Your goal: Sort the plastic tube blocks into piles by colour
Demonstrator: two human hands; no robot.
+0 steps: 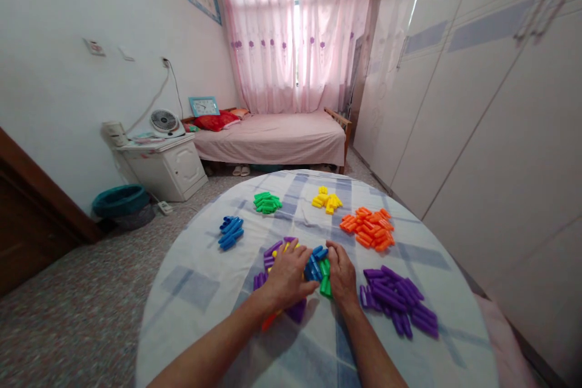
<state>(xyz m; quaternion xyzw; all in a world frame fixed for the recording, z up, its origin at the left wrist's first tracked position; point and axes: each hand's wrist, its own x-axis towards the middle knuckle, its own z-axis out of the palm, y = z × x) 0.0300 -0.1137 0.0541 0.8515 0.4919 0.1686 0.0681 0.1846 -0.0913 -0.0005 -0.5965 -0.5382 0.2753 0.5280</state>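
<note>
A mixed pile of small plastic tubes, which look like pen caps, lies in front of me on the round table (191, 327). My left hand (290, 276) spreads its fingers over this pile and hides its middle. Purple tubes (273, 248) and a few yellow ones show around that hand. Between my hands lie blue tubes (313, 268) and green tubes (325, 287). My right hand (342, 273) rests at the pile's right side, fingers curled inward against the green tubes; what they hold, if anything, is hidden.
Sorted groups lie around the pile: blue (231, 232), green (267, 202), yellow (327, 200), orange (369, 228) and purple (400, 300). A checked cloth covers the table. Beyond stand a bed (282, 136), a white cabinet (166, 167) and a wardrobe (477, 109).
</note>
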